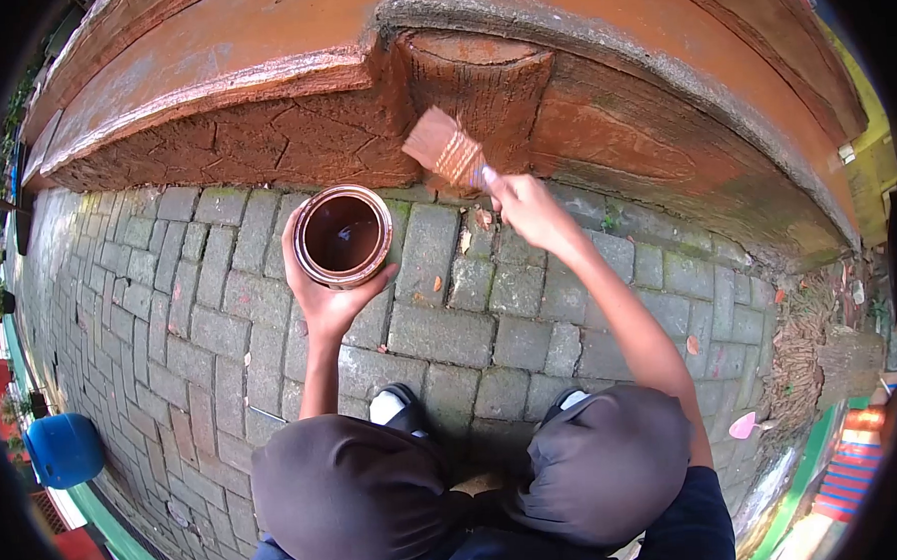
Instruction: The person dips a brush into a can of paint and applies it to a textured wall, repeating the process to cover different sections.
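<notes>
Left hand (326,285) is wrapped around an open paint can (343,236). Right hand (528,208) grips a paintbrush (445,148), bristles on the stump-shaped concrete bench leg (480,88)

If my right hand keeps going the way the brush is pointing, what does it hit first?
Most likely the reddish-brown log-shaped concrete post of the bench: the right hand aims the paint-loaded flat brush up-left, its bristles at or just short of it; depth is unclear.
</notes>
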The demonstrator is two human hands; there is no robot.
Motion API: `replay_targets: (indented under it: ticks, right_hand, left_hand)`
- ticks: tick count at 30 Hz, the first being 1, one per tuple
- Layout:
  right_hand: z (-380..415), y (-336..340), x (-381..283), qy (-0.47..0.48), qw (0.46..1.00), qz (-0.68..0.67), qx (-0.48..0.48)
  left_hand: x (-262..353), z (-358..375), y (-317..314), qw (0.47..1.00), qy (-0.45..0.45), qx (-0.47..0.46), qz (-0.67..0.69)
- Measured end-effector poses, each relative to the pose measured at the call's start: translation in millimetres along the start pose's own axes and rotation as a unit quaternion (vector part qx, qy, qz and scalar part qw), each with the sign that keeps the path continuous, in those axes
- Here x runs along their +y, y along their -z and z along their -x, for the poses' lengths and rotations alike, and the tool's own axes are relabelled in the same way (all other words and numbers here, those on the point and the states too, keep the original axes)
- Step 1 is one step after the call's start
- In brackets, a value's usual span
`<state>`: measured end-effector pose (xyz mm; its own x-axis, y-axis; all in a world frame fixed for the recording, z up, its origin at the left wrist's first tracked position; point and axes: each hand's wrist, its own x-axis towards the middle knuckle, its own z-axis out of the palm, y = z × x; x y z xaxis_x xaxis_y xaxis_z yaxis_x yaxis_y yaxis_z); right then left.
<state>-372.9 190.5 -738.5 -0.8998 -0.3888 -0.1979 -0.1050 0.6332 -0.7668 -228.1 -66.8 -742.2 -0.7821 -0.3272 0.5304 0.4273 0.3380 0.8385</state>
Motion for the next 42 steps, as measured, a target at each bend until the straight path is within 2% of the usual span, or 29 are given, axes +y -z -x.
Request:
replay_targets:
  ticks: [2, 4, 7, 9, 10, 12, 14, 16, 18, 20, 22, 23, 25, 27, 29, 31, 34, 36, 38, 40, 42]
  right_hand:
    - [-4.1, 30.6, -33.2, 0.041, 0.998, -0.031, 0.029]
    - [-21.7, 51.4, -54.6, 0.104, 0.989, 0.044, 0.096]
    - [-60.3, 71.3, -50.7, 0.149, 0.976, 0.12, 0.107]
    - [-73.4, 74.2, -41.0, 0.075, 0.983, 0.138, 0.091]
    - [-68.7, 73.8, -37.5, 0.071, 0.983, 0.143, 0.092]
    - [-59.7, 76.8, -32.7, 0.054, 0.993, 0.064, 0.078]
    - [-51.2, 83.4, -27.4, 0.044, 0.992, 0.071, 0.098]
    - [-43.4, 94.4, -16.3, 0.059, 0.983, 0.136, 0.113]
    - [-22.5, 109.4, -7.7, 0.026, 0.985, 0.13, 0.114]
    - [-7.0, 127.9, 26.6, 0.03, 0.973, 0.155, 0.168]
    - [14.4, 157.3, 63.6, -0.048, 0.971, 0.167, 0.165]
    - [31.1, 167.6, 73.3, -0.097, 0.974, 0.131, 0.159]
    - [55.1, 185.0, 110.8, -0.109, 0.96, 0.154, 0.209]
    - [67.0, 201.4, 177.0, -0.155, 0.96, 0.073, 0.221]
    - [96.6, 213.3, 205.2, -0.218, 0.951, -0.049, 0.213]
    - [119.2, 221.0, 227.4, -0.262, 0.943, -0.043, 0.201]
    - [156.1, 225.7, 179.5, -0.308, 0.943, -0.032, 0.125]
    - [175.0, 224.6, 121.8, -0.246, 0.96, -0.094, 0.092]
    - [189.0, 226.5, 72.3, -0.169, 0.975, -0.017, 0.141]
    - [200.8, 235.0, 26.8, -0.084, 0.979, -0.023, 0.186]
    - [208.5, 250.1, -20.6, -0.063, 0.989, -0.033, 0.133]
  left_hand:
    - [-1.2, 0.1, -1.4, 1.0, 0.005, -0.002, -0.019]
    - [0.5, -2.3, -3.8, 1.0, -0.007, 0.002, -0.01]
    - [9.2, -6.8, -6.2, 1.0, -0.019, 0.015, -0.007]
    - [9.9, -7.7, -7.7, 1.0, -0.017, 0.016, -0.011]
    - [10.4, -6.5, -8.3, 1.0, -0.012, 0.013, -0.018]
    - [10.2, -8.5, -13.7, 1.0, -0.013, 0.011, -0.01]
    - [11.4, -6.4, -19.5, 1.0, -0.007, 0.014, 0.0]
    - [15.6, -6.8, -22.9, 1.0, -0.02, 0.006, -0.006]
    - [20.8, -8.4, -26.4, 1.0, -0.02, 0.001, 0.008]
    - [25.0, -13.6, -26.0, 1.0, -0.024, -0.02, -0.004]
    - [42.0, -23.3, -25.4, 0.998, -0.039, -0.049, -0.021]
    - [50.1, -28.2, -25.9, 0.997, -0.046, -0.058, -0.017]
    - [70.7, -37.7, -29.4, 0.996, -0.047, -0.073, 0.002]
    - [89.8, -48.7, -28.5, 0.993, -0.054, -0.104, -0.005]
    - [106.4, -59.6, -32.3, 0.99, -0.07, -0.121, -0.003]
    - [123.5, -69.8, -41.2, 0.986, -0.081, -0.149, 0.005]
    - [140.1, -86.4, -55.7, 0.971, -0.111, -0.213, 0.01]
    - [144.6, -95.4, -67.2, 0.961, -0.114, -0.247, 0.042]
    - [148.9, -98.9, -78.9, 0.956, -0.095, -0.271, 0.059]
    - [148.3, -98.9, -89.4, 0.947, -0.085, -0.299, 0.085]
    - [139.5, -96.7, -96.0, 0.939, -0.109, -0.313, 0.087]
